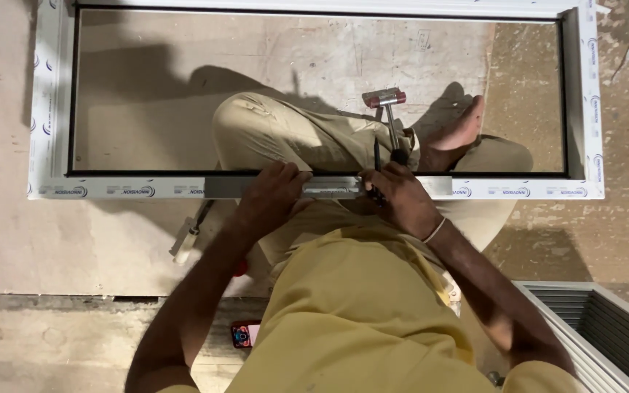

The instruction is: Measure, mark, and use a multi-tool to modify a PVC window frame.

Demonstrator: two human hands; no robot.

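On the white window frame (111, 191), left hand (274, 191) presses flat, unclosed, a stiff, light grey metal strip (329, 188); right hand (394, 196) grips a pencil (376, 156).

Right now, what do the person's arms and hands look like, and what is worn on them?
Both hands are bare, no gloves. The left hand has nothing on its wrist, and its forearm is uncovered up to the frame edge. The right hand has a thin pale band around the wrist; that arm is bare too. A mustard-yellow shirt covers the torso; its sleeve ends are not clearly visible.
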